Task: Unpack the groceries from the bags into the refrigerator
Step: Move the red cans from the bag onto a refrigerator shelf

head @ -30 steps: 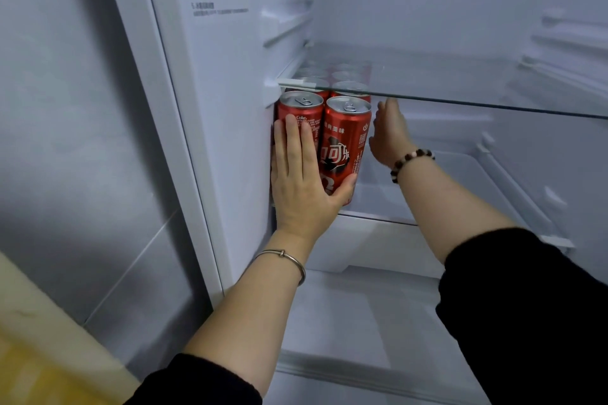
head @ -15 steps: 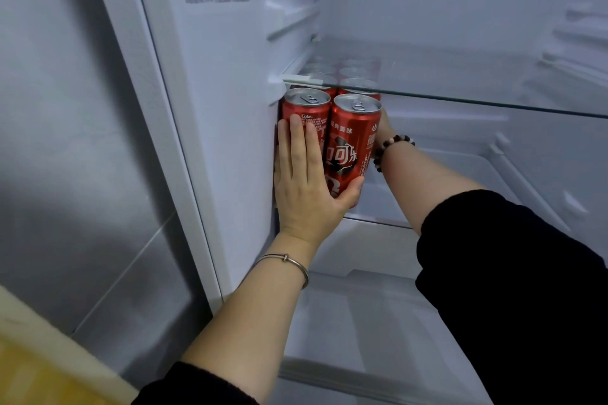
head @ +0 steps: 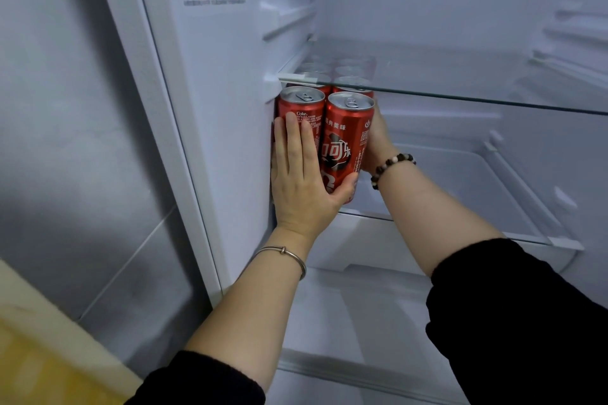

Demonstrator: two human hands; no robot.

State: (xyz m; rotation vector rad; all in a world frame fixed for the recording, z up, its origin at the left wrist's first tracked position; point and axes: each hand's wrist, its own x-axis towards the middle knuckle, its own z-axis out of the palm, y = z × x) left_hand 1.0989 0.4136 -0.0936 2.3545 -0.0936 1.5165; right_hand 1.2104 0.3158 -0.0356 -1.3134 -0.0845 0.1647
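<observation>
Cans [head: 348,141] of red cola, packed two across in a tight block, stand on the lower glass shelf [head: 460,207] of the open fridge [head: 230,76], pushed up against its left inner wall, with more tops showing through the upper glass shelf [head: 493,99] above them. The left hand [head: 302,181] lies flat and spread over the front of the left can, fingers pointing up, thumb hooked under the right front can; it presses rather than grips. The right hand [head: 378,145] reaches round the far right side of the block, mostly hidden behind the cans, so I cannot tell how its fingers close. A thin metal bangle [head: 286,256] sits on the left wrist, a beaded bracelet [head: 391,164] on the right, both arms in black sleeves [head: 526,322]. Something yellow [head: 39,365] shows low at the left edge
</observation>
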